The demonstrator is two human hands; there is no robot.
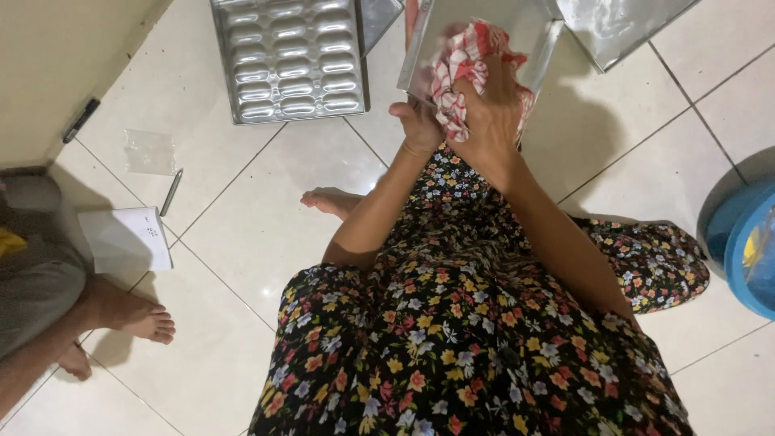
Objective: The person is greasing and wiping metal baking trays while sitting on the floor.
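My right hand (490,113) is closed on a red and white checked cloth (460,60) and presses it into a shiny metal tray (420,44) at the top of the view. My left hand (420,125) grips the near edge of that same tray. Both arms reach forward over my lap, which is covered by a dark flowered dress. My bare foot shows on the floor tiles to the left of my arm.
A metal mould tray (291,56) with rows of oval hollows lies on the white tile floor at top left. Another metal sheet (622,24) lies top right. A blue bucket (747,242) stands at the right edge. Another person's bare feet (145,319), paper (129,238) and a pen (170,192) are left.
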